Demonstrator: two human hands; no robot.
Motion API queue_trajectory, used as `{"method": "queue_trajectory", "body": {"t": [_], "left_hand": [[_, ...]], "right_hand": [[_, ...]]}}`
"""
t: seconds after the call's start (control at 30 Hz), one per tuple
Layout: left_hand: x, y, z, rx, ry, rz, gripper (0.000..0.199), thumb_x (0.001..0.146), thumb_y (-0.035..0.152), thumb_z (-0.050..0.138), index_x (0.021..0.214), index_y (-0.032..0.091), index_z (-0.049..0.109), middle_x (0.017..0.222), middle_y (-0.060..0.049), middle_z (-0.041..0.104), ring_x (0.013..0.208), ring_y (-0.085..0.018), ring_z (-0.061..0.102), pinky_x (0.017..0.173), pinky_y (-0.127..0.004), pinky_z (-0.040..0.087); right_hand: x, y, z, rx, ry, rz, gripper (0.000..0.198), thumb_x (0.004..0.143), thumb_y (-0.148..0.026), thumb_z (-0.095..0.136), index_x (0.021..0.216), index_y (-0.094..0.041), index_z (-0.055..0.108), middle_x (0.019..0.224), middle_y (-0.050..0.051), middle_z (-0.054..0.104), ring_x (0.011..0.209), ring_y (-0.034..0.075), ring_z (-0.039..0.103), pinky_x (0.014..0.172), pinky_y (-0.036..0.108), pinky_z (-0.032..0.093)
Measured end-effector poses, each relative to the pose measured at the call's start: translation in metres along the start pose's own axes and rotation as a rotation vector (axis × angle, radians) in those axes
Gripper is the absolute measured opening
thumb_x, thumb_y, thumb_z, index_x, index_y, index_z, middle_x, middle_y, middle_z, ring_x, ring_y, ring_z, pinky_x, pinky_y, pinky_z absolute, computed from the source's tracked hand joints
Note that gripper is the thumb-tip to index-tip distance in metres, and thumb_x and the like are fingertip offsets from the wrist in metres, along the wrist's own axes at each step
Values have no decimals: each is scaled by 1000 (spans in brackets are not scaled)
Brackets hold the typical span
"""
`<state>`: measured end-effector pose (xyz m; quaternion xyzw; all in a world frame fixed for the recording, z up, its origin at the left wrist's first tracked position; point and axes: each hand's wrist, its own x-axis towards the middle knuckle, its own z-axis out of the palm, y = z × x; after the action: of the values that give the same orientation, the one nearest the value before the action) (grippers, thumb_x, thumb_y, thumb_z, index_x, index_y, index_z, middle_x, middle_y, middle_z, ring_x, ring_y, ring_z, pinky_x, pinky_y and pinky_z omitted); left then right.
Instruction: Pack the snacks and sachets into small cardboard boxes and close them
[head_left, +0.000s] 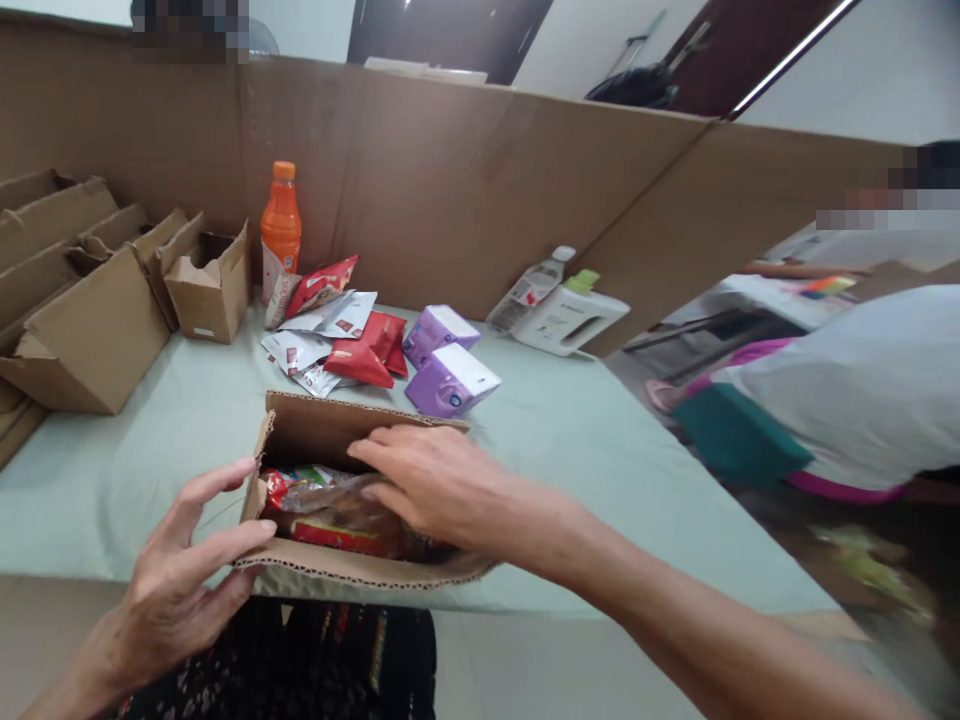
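An open cardboard box [367,577] lies at the table's front edge, its opening towards me. Inside it are packaged goods in clear and red plastic wrapping [330,537]; their kind is hard to make out. My left hand [187,560] grips the box at its left front corner, with fingers on the side and rim. My right hand [442,490] reaches in from the right, over the packages. Its visible fingers are apart and lie near the back wall and the wrapping; the fingertips' contact is partly hidden.
Behind the box lie red and silver snack packets [360,350], two purple cartons [452,380] and an orange drink bottle [281,230]. A clear bottle [529,290] and a white jug [566,318] lean at the cardboard partition [450,180]. Open boxes [97,320] stand left; a person [847,390] is right.
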<state>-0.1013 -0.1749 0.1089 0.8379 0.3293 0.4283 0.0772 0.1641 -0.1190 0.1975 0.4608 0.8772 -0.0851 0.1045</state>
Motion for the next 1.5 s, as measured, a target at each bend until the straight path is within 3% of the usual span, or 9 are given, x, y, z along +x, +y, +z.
{"method": "queue_trajectory", "body": {"t": [0.33,0.5,0.67,0.8,0.9,1.0,1.2,1.33,1.5], "left_hand": [[16,-9,2,2,-190,102,36,95,1,52,119,21,70,137,-12,69,131,-27,63,107,-45,56],[19,-13,-2,-47,-207,118,35,95,4,54,121,22,69,135,-10,72,130,-26,65,108,-44,55],[14,-17,-1,-103,-212,61,36,96,11,59,129,22,66,139,-8,70,133,-25,62,112,-42,52],[22,-13,3,-95,-164,40,27,97,11,59,120,23,69,131,-6,74,127,-22,66,107,-39,56],[31,-6,5,-84,-124,18,23,98,9,58,112,24,69,121,-3,78,118,-19,71,99,-35,60],[34,-1,8,-9,-90,-64,19,101,17,58,116,24,67,113,-3,78,107,-18,74,93,-31,61],[32,-1,14,148,-17,-124,37,102,30,58,138,22,57,115,-8,76,101,-22,75,89,-32,63],[35,-4,7,24,-82,-128,30,99,22,59,128,24,62,110,-5,76,101,-20,74,88,-30,63],[28,-11,-15,-206,-330,-8,31,90,0,51,99,27,64,128,-7,71,133,-25,62,103,-42,61]], "right_hand": [[1,12,0,171,-52,-317,36,92,-1,53,113,-18,76,114,7,78,108,22,70,94,35,56],[-63,54,-9,395,409,-176,31,104,-22,49,122,-24,75,123,6,78,114,19,72,101,35,58],[-116,60,28,368,401,-56,47,93,-51,72,135,-30,69,142,12,68,127,29,67,100,46,61],[-112,48,55,295,474,11,68,89,-59,74,147,-27,60,162,17,47,147,34,49,110,54,53],[-93,42,61,280,530,48,51,97,-50,66,141,-25,64,168,16,37,154,36,38,115,60,47],[-76,40,63,316,558,87,37,102,-36,57,135,-23,67,166,17,41,153,34,40,115,59,47],[-70,34,72,364,688,168,57,98,-37,63,152,-26,46,166,17,40,152,33,42,115,56,49],[-88,36,73,463,817,139,62,100,-51,60,154,-26,43,162,18,45,148,35,47,114,57,49],[-105,49,85,601,842,164,30,104,-33,53,131,-28,65,138,11,69,130,27,65,104,43,57]]}}
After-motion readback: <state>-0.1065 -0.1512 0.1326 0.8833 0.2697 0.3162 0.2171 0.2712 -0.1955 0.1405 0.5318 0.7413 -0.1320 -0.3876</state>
